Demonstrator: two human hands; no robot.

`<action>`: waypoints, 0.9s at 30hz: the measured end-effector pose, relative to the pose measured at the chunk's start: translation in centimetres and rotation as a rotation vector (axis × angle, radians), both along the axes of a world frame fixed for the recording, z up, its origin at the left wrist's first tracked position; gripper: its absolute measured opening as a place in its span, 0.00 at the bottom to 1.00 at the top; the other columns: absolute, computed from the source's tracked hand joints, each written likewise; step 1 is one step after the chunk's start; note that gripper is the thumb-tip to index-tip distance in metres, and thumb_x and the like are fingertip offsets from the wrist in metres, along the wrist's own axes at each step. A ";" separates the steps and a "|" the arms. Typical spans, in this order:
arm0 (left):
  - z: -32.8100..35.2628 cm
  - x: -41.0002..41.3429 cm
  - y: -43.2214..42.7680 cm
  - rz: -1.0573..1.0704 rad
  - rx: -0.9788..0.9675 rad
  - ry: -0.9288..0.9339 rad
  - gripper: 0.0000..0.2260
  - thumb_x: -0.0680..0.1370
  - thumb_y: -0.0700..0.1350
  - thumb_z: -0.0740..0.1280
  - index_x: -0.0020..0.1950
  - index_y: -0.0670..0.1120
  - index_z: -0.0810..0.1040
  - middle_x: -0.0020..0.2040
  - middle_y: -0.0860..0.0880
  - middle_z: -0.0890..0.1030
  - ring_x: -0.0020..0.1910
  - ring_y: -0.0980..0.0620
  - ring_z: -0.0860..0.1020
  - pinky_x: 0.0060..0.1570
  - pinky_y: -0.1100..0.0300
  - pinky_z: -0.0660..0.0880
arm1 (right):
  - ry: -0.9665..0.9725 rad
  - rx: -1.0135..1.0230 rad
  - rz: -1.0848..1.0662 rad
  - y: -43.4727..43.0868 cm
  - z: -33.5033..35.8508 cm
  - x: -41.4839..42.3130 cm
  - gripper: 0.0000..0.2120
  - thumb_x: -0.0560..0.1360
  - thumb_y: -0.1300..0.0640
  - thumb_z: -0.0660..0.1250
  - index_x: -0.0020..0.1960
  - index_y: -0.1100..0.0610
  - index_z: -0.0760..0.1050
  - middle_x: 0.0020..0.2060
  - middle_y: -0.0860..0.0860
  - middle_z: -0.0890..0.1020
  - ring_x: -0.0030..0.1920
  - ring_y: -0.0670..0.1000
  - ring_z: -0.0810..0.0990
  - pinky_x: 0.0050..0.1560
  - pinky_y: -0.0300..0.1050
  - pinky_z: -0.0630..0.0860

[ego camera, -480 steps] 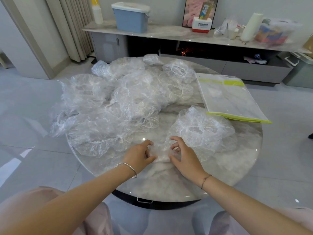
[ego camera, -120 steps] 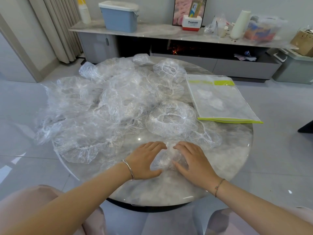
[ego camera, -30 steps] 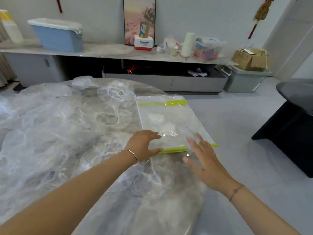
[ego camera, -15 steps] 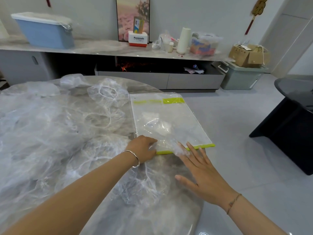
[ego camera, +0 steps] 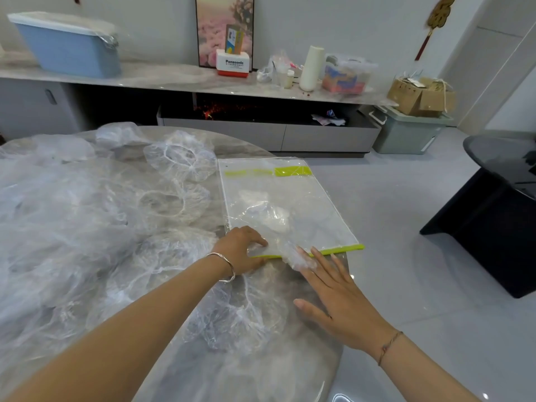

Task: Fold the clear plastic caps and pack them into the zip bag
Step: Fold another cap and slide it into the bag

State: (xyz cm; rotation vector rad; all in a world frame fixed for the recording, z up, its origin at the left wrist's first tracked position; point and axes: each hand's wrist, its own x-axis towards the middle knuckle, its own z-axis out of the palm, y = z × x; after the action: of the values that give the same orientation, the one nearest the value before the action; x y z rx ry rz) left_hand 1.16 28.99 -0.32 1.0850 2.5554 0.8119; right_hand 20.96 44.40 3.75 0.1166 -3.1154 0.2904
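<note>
Clear plastic bag (ego camera: 290, 204) lies on the marble surface (ego camera: 261, 381), green mouth toward the person. Left hand (ego camera: 240, 250) curls its fingers on the near corner, seemingly to hold the mouth open, while right hand (ego camera: 339, 300), fingers straight and spread, pushes a folded cap (ego camera: 294, 256) in. Unfolded caps (ego camera: 87, 227) heap leftward; grey floor (ego camera: 406, 227) and sideboard (ego camera: 174, 79) lie beyond.

At the table's (ego camera: 290, 372) right edge, I see the left hand (ego camera: 240, 250) grip the bag's (ego camera: 290, 195) near edge, the flat right hand (ego camera: 339, 303) touching a cap (ego camera: 294, 258).
</note>
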 end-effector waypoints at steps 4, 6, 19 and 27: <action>0.0 0.3 -0.2 -0.043 0.006 0.015 0.17 0.70 0.56 0.72 0.58 0.56 0.78 0.60 0.55 0.71 0.57 0.53 0.70 0.59 0.59 0.68 | -0.070 -0.044 0.011 -0.3 -0.9 -0.1 0.29 0.78 0.33 0.42 0.75 0.42 0.45 0.74 0.35 0.38 0.73 0.39 0.32 0.72 0.42 0.31; -0.2 0.3 -0.4 -0.060 0.027 0.011 0.14 0.70 0.56 0.73 0.55 0.57 0.79 0.59 0.55 0.72 0.56 0.53 0.71 0.58 0.59 0.69 | -0.146 -0.100 0.014 -0.8 -2.0 0.0 0.35 0.73 0.29 0.34 0.75 0.42 0.45 0.73 0.35 0.39 0.72 0.37 0.31 0.73 0.43 0.31; -0.2 -0.2 -0.5 -0.089 0.048 -0.016 0.11 0.73 0.54 0.70 0.53 0.54 0.79 0.56 0.54 0.72 0.55 0.54 0.72 0.55 0.61 0.70 | -0.217 -0.385 -0.103 -1.7 -4.1 -0.3 0.48 0.64 0.21 0.32 0.77 0.44 0.47 0.71 0.32 0.41 0.70 0.31 0.32 0.68 0.32 0.28; 0.1 1.5 -0.5 0.029 0.187 0.683 0.05 0.76 0.47 0.54 0.45 0.47 0.68 0.37 0.50 0.77 0.27 0.48 0.75 0.16 0.59 0.68 | 0.162 -0.040 0.019 -1.7 -2.9 -0.6 0.26 0.82 0.43 0.47 0.76 0.53 0.57 0.77 0.44 0.50 0.77 0.45 0.46 0.75 0.47 0.43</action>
State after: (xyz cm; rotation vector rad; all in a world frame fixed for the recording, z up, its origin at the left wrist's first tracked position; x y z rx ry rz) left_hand 2.64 28.50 -0.20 1.6141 3.0864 0.8010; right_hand 20.37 42.71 0.89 0.1607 -2.9483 0.3258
